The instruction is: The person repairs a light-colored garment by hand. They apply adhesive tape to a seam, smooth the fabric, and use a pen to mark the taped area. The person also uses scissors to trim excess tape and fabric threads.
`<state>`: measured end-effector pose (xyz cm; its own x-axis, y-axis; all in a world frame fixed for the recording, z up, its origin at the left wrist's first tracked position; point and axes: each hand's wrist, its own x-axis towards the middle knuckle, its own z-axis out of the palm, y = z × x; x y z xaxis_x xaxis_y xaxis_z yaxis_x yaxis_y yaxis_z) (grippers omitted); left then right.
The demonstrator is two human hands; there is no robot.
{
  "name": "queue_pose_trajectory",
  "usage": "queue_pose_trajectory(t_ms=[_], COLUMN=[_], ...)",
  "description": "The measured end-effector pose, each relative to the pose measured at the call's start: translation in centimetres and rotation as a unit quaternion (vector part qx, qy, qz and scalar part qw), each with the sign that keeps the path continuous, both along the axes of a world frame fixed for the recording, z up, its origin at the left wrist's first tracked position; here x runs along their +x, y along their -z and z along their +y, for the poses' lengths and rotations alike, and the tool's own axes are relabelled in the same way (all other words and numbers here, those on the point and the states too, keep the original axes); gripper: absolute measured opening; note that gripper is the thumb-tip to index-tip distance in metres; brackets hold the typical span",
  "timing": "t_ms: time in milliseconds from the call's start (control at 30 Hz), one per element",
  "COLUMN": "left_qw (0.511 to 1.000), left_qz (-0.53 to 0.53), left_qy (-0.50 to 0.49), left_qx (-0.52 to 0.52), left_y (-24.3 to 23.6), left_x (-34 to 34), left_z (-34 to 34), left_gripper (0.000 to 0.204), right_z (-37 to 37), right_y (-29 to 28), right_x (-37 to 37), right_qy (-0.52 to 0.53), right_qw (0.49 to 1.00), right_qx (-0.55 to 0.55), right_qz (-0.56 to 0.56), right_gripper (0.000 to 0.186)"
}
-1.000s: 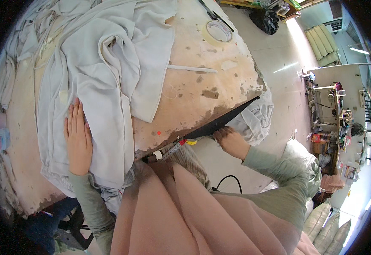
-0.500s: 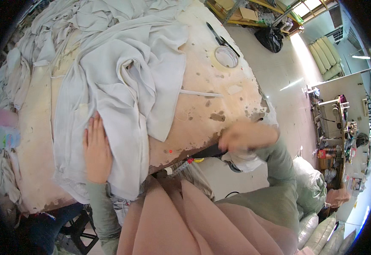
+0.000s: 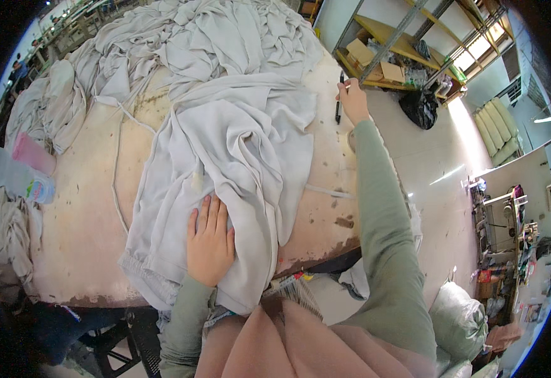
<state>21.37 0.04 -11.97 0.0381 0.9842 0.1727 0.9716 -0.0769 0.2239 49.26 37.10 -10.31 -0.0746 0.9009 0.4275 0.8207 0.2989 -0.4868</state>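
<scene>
Pale grey garment lies rumpled on the worn table, its gathered, elastic-looking edge at the near left. My left hand rests flat on it with fingers stretched out, just below a small cream label-like patch. At the table's far right edge, my right hand has bent fingers closed at a slender black pen-like tool. Part of that tool is covered by the fingers, and its exact kind is unclear. Beside my right sleeve shows a sliver of a tape roll, mostly hidden.
More grey garments are heaped at the back of the table. A clear plastic bottle and a pink container are at the left. A pale strip lies right of the garment. Shelving and a black bag are beyond.
My right hand has gone from the near table edge out to the black tool at the far right. My left hand stays flat on the garment. The view has shifted, showing more of the back.
</scene>
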Motion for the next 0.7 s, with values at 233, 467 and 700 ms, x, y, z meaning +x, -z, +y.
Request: queue_pose_trajectory(t_ms=[233, 467, 700], left_qw=[1.000, 0.963, 0.969], left_qz=[-0.002, -0.265, -0.225], left_qy=[0.007, 0.015, -0.093], left_qx=[-0.001, 0.054, 0.052], left_y=[-0.2, -1.0, -2.0], left_x=[0.1, -1.0, -1.8], left_z=[0.0, -0.7, -4.5], left_gripper=[0.055, 0.063, 0.050], right_z=[-3.7, -8.5, -19.1], right_y=[-0.6, -4.3, -7.6], right_x=[-1.1, -3.7, -10.0], right_qy=[-0.070, -0.135, -0.395], right_qw=[0.985, 0.923, 0.569], right_qx=[0.051, 0.083, -0.233], right_qz=[0.147, 0.350, 0.683], right_gripper=[0.025, 0.040, 0.036])
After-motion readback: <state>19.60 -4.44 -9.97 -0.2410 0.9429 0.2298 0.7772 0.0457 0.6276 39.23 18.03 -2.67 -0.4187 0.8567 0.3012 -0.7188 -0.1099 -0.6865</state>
